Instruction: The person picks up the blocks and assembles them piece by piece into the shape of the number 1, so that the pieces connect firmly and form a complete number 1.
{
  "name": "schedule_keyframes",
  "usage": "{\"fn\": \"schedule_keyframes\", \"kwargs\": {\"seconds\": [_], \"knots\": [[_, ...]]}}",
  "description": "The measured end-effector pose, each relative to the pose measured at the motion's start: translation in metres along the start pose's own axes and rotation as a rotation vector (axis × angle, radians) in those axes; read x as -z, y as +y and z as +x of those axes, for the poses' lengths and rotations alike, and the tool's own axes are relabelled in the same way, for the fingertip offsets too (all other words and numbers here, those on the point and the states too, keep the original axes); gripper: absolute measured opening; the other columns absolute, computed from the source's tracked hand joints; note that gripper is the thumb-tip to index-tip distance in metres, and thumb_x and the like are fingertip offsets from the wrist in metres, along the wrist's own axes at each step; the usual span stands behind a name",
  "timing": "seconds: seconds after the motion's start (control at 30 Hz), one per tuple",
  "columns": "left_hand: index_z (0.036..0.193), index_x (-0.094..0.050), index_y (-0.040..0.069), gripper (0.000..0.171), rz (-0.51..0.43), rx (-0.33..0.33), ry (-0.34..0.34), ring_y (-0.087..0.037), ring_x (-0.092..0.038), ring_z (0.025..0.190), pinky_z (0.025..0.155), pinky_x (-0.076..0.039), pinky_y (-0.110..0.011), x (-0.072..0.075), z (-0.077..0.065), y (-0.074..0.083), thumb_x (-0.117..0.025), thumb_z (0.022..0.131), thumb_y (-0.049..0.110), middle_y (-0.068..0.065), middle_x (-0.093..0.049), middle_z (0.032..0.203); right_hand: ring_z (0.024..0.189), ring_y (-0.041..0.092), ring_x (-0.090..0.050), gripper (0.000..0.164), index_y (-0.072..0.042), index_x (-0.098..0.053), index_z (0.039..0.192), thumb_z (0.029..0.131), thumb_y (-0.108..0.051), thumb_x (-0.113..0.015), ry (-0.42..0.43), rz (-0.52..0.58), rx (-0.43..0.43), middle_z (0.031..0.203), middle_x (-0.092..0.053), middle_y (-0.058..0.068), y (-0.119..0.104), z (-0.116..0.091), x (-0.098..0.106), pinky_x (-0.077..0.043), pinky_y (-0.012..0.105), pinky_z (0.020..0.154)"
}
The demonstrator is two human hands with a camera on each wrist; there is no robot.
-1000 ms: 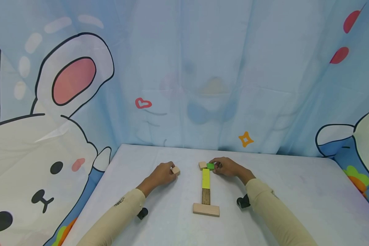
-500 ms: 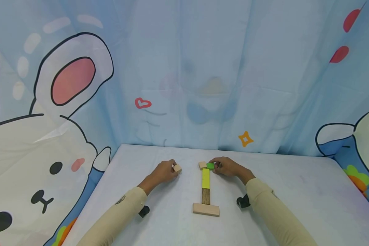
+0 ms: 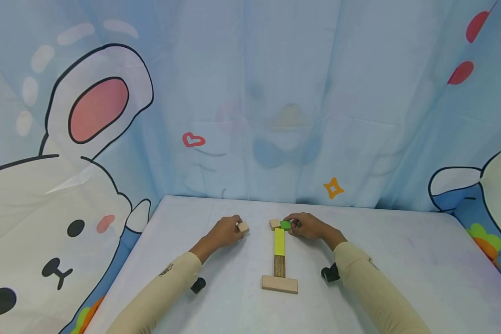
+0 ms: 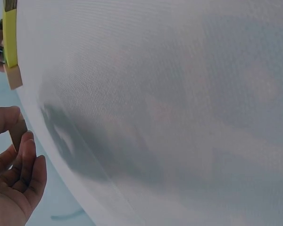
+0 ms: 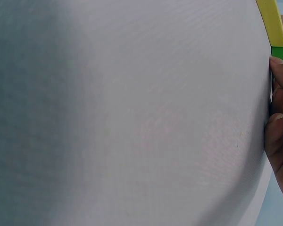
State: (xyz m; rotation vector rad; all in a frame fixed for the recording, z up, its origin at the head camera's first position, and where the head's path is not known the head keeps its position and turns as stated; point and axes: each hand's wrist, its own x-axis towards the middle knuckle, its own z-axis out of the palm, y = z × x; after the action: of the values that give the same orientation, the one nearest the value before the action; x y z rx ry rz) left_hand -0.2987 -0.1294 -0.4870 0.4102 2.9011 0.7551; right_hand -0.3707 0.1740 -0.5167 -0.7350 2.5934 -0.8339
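Between thumb and fingers, my left hand pinches a small natural-wood block, held left of the laid-out blocks. In the left wrist view, the fingers partly hide that block. My right hand pinches the right end of a green block, which lies beside a small pale wooden block at the far end of the row. A yellow block runs toward me from these two, followed by a dark brown block. Crosswise at the near end lies a long pale wooden block.
A white cloth covers the table. Behind its far edge hangs a light blue curtain with cartoon prints. Small black devices sit under both wrists.
My left hand has shifted slightly to the right and away from me, carrying its wooden block nearer to the row. The right hand and the laid blocks stay put.
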Motion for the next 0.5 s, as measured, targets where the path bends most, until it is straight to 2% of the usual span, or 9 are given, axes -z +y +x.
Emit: {"fn": "schedule_keyframes", "kwargs": {"seconds": [0.33,0.5], "knots": [[0.12,-0.062,-0.001,0.031,-0.017,0.014,-0.005,-0.009,-0.057,0.069,0.063,-0.046,-0.024,-0.0018,0.0022,0.0056,-0.07,0.093,0.012,-0.006,-0.07,0.09,0.091,0.017,-0.053,0.04,-0.006,-0.061,0.133,0.095,-0.016,-0.069,0.004,-0.018,0.003,0.096,-0.061,0.001,0.0013,0.0001,-0.0004,-0.044,0.036,0.082],[0.118,-0.062,-0.002,0.03,-0.016,-0.016,0.001,-0.009,-0.057,0.069,0.063,-0.047,-0.024,-0.0029,0.0023,0.0068,-0.07,0.092,0.011,-0.006,-0.07,0.089,0.091,0.017,-0.053,0.04,-0.006,-0.062,0.133,0.095,-0.016,-0.07,0.006,-0.018,0.002,0.096,-0.061,0.001,0.0021,0.0008,-0.0006,-0.044,0.036,0.082]]}}
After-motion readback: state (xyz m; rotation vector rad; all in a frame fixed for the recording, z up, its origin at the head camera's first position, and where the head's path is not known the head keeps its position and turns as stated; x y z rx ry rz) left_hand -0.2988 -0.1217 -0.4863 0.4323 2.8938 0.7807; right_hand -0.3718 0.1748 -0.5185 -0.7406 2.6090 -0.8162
